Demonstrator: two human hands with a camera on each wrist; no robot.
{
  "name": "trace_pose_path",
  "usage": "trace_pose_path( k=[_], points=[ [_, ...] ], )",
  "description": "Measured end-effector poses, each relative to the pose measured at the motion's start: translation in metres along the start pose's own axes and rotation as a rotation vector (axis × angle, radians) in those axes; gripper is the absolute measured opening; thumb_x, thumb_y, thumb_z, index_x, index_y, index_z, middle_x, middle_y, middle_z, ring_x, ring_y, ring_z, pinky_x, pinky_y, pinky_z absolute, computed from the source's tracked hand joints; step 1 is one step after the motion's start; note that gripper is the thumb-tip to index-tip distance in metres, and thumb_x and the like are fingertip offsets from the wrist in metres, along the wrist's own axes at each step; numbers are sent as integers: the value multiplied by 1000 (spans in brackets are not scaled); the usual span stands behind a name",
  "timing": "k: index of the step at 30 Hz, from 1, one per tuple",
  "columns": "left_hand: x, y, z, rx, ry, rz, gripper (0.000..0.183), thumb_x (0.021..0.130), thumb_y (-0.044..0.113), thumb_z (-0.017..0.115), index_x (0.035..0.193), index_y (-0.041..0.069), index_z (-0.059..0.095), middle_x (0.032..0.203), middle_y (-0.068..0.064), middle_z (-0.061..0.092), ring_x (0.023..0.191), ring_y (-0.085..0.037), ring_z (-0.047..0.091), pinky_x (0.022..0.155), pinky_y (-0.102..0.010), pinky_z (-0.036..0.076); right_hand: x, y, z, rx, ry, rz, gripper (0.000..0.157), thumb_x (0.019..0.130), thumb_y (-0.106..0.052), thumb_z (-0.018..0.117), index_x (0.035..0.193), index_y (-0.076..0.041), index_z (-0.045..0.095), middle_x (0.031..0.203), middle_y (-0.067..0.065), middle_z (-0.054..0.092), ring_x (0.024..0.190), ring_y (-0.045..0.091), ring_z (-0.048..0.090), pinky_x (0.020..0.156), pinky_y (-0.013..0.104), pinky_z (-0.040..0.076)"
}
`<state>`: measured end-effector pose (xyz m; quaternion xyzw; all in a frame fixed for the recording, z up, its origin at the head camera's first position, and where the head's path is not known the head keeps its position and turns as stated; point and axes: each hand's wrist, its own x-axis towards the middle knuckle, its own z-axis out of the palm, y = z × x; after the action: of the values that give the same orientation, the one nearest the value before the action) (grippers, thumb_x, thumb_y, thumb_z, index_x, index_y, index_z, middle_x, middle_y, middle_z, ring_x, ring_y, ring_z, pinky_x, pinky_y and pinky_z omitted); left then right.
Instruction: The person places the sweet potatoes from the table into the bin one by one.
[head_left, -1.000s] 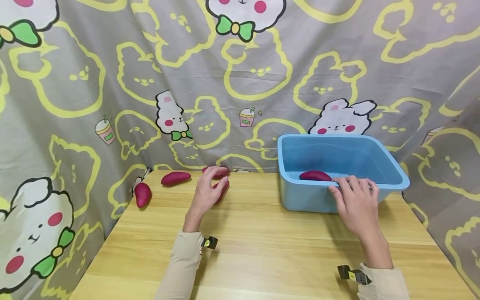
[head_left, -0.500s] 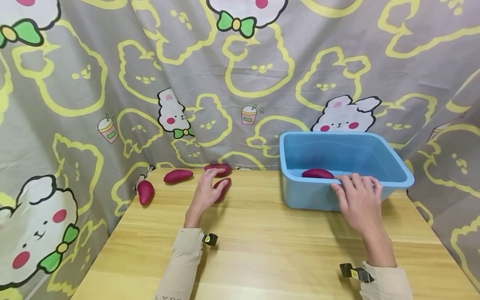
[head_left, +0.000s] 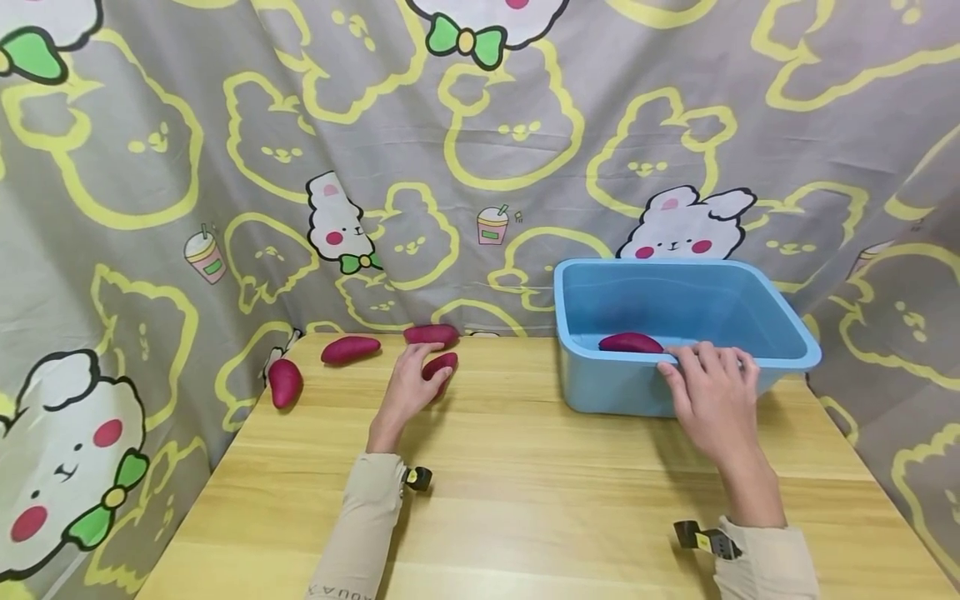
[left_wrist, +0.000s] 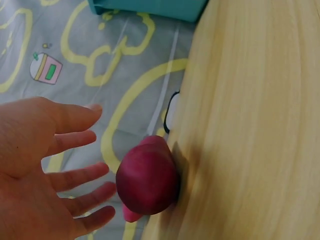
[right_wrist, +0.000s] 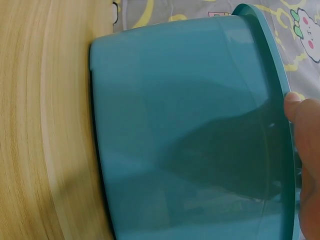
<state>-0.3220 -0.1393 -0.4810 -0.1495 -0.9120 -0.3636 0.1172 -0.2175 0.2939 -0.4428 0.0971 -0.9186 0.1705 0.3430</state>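
My left hand [head_left: 408,385] hovers with spread, relaxed fingers beside a purple sweet potato [head_left: 441,367], partly hidden by the hand in the head view. In the left wrist view that sweet potato [left_wrist: 147,177] lies just beyond the fingertips, apart from them, with a bit of another sweet potato showing behind it. My right hand [head_left: 716,404] grips the near rim of a blue plastic bin [head_left: 615,392], fingers over the edge. The thumb [right_wrist: 291,106] rests on the rim's outer side in the right wrist view. One sweet potato [head_left: 631,342] lies inside the bin.
Further sweet potatoes lie on the wooden table [head_left: 510,483]: one at the back edge [head_left: 431,335], one to its left [head_left: 351,350] and one at the left edge [head_left: 285,383]. A patterned grey curtain [head_left: 420,125] hangs close behind and along both sides.
The head view has shifted slightly. Left hand keeps its place near the sweet potato, and the right hand stays on the bin's rim.
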Motion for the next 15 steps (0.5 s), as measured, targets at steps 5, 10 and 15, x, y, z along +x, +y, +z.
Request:
trace_pose_path(
  k=[5,10,15],
  points=[
    [0,-1,3,39,-28,-63,52,93,21,78,140,7,61,142,-24,52,131,-47,47,107,-60,39,0,-1,0,0,-1,4,30,101,-27,63,123,-6,66,113,20,60,117,44,45,110,68,17],
    [-2,-1,7,88,-51,-94,57,91,24,79,142,9,60,141,-24,52,124,-47,50,97,-64,44,0,-2,-1,3,4,4,31,101,-27,64,123,-6,66,113,20,60,117,44,46,110,69,18],
    [-6,-5,10,105,-62,-93,59,90,24,81,143,11,59,139,-24,53,121,-46,52,92,-61,45,-1,-3,-1,11,5,2,30,99,-26,66,123,-6,66,114,20,60,117,44,46,109,69,18]
  ],
)
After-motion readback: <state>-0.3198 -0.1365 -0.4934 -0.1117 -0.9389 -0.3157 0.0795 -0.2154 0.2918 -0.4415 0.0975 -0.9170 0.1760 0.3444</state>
